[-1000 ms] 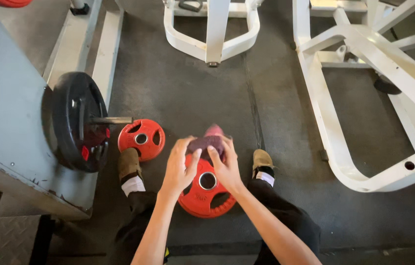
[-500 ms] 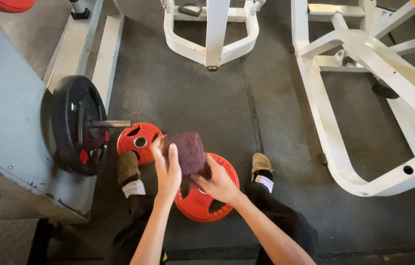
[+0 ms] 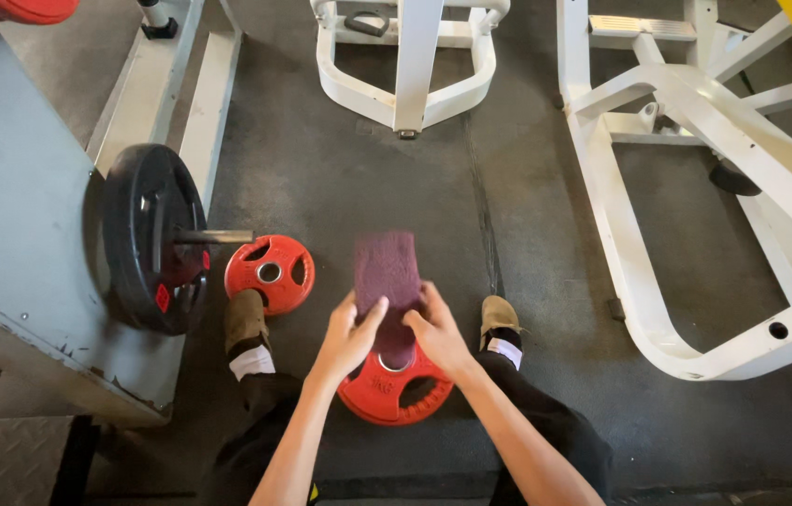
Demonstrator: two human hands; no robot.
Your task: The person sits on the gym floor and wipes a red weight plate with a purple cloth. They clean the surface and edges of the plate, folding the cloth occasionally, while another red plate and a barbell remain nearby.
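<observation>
Head view looked down on a person crouched over a red weight plate [image 3: 394,392] on the dark gym floor [image 3: 546,234], between their shoes. Both hands pinched a maroon cloth [image 3: 387,274] by its lower part and held it up above the plate: left hand [image 3: 351,339] closed on its left side, right hand [image 3: 435,333] on its right. By my reading the cloth was off the plate just then, so wiping looked unfinished. A smaller red plate [image 3: 269,274] lay by the left shoe. A small red diamond-shaped label [image 3: 163,298] sat on the black plate [image 3: 148,239] mounted on the grey machine [image 3: 21,234].
</observation>
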